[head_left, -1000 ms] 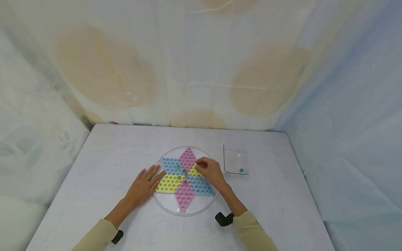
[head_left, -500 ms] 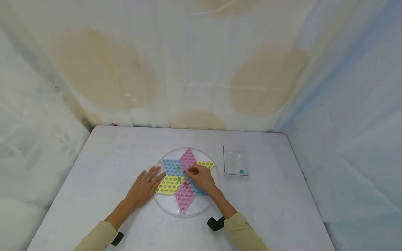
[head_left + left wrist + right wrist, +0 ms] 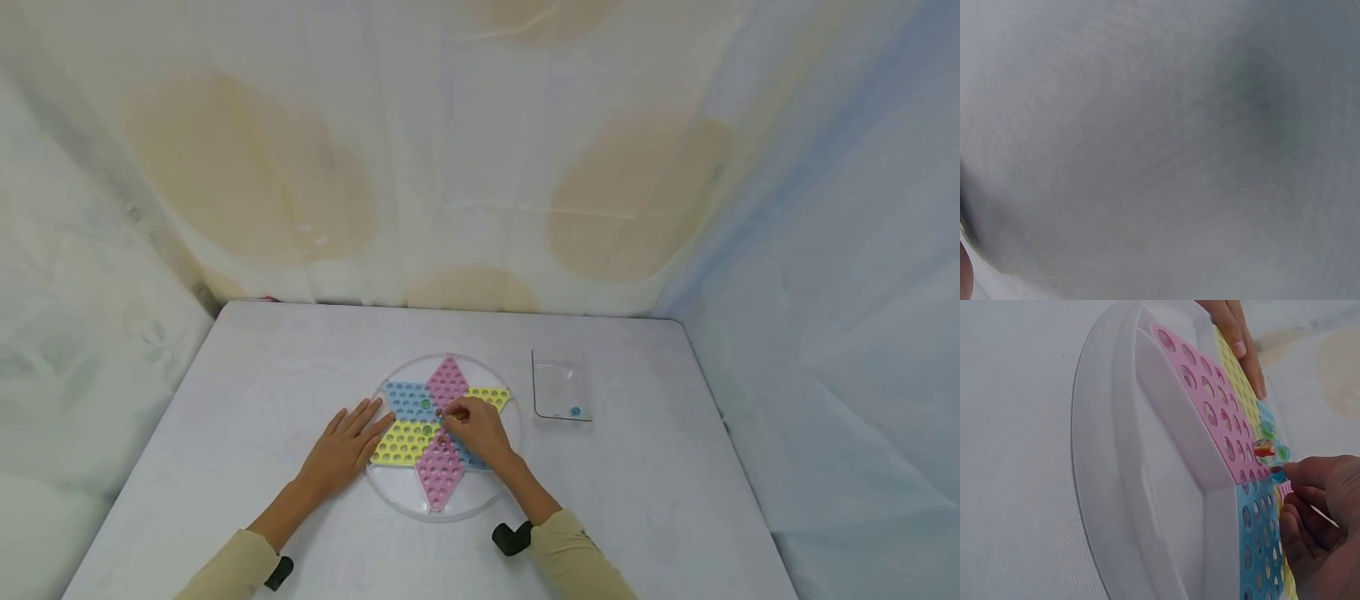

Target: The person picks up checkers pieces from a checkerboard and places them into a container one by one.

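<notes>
Left sleeve (image 3: 228, 568): where the white rectangular desk (image 3: 645, 500) meets the bottom of the head view, left of the middle, the beige cloth cuff has a small black wrist device (image 3: 279, 573) beside it.
Left hand (image 3: 339, 454): palm down, fingers straight and spread, with the fingertips resting on the left rim of a round clear plastic board (image 3: 405, 509).
Star: perforated pink, yellow and blue diamonds make six points on that board, which lies around the middle of the desk, well apart from the left and right edges.
Green glass marbles (image 3: 427, 431): two, one on the inner part of the far-left blue diamond, the other at the inner end of the near-left yellow diamond.
Reddish glass marbles (image 3: 442, 440): one at the inner end of the near pink diamond, another by the far pink diamond's inner end, just beside the right fingertips.
Blue glass marble (image 3: 1277, 473): at the board's centre, touching the tip of the right hand's digits.
Right hand (image 3: 480, 429): well apart from the left, fingers bent together in a pinch on that blue glass marble.
Square clear plastic tray (image 3: 562, 417): right of the board, nearer the desk's right edge, with a small round blue ball (image 3: 575, 412) in its near-right corner.
</notes>
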Demonstrator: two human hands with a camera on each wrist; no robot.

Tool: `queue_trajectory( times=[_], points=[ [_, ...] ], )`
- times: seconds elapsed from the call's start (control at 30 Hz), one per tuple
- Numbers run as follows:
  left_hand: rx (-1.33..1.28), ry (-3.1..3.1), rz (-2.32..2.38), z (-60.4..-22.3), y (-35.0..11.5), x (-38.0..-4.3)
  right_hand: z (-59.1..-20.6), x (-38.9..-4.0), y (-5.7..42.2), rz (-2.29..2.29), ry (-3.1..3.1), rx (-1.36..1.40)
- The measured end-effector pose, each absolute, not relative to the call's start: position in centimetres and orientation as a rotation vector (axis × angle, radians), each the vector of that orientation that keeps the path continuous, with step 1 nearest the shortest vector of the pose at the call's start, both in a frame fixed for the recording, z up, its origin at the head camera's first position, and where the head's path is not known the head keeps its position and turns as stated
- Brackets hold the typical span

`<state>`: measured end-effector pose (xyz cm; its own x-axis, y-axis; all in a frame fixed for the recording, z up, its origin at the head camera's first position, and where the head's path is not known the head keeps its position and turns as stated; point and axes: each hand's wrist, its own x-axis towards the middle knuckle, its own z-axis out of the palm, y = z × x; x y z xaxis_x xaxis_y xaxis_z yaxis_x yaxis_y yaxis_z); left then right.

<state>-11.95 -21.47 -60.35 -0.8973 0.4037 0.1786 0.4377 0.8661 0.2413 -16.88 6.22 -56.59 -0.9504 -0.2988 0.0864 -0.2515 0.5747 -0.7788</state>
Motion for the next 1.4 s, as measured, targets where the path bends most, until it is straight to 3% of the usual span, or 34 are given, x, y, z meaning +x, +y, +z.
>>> queue_trajectory(
  times=[0.93,1.4],
  points=[
    [-0.664,-2.941,-0.428,-59.9,-21.5,-11.9,-56.5,-16.6,6.2,-1.329,2.763,-0.595],
    [-0.654,-2.96,-0.432,-59.9,-21.5,-11.9,-54.4,-16.9,6.9,-1.481,2.715,-0.553]
  ],
)
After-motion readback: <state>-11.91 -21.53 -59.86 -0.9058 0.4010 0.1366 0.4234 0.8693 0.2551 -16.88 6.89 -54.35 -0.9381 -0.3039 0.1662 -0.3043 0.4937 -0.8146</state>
